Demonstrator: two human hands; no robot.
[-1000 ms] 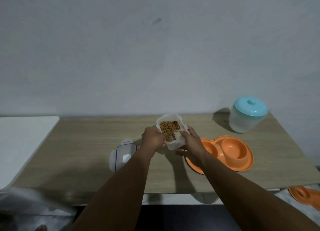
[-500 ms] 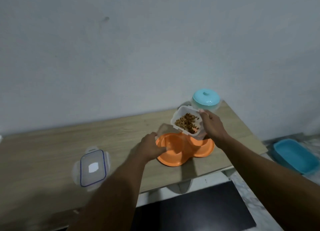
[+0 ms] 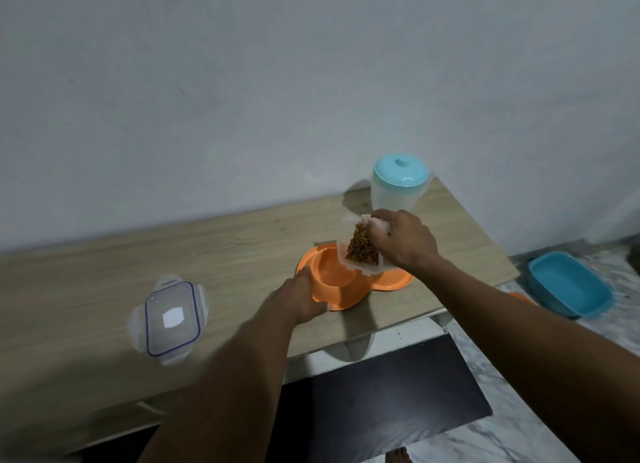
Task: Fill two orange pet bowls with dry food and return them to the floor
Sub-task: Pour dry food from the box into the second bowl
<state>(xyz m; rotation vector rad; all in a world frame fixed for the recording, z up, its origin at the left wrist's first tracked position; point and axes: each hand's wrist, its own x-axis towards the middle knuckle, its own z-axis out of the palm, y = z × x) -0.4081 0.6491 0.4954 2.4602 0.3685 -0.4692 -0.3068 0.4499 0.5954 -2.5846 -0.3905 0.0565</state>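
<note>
An orange double pet bowl (image 3: 333, 291) lies on the wooden table (image 3: 104, 289) near its right end. My left hand (image 3: 300, 298) grips the bowl's near left rim. My right hand (image 3: 403, 242) holds a clear plastic container of brown dry food (image 3: 361, 250), tipped steeply over the bowl's left well. The food has slid to the container's lower edge. That well looks bare orange inside. The right well is mostly hidden behind the container and my hand. A sliver of a second orange bowl (image 3: 519, 296) shows on the floor past the table's right edge.
The container's clear lid with blue seal (image 3: 172, 319) lies on the table to the left. A clear jar with a turquoise lid (image 3: 399, 185) stands at the back right corner. A blue tray (image 3: 568, 289) sits on the marble floor at right. A dark mat (image 3: 381, 410) lies below.
My right hand has tipped the food container from nearly level to steep over the left well. My left hand has closed on the bowl's rim. The view shifted right earlier.
</note>
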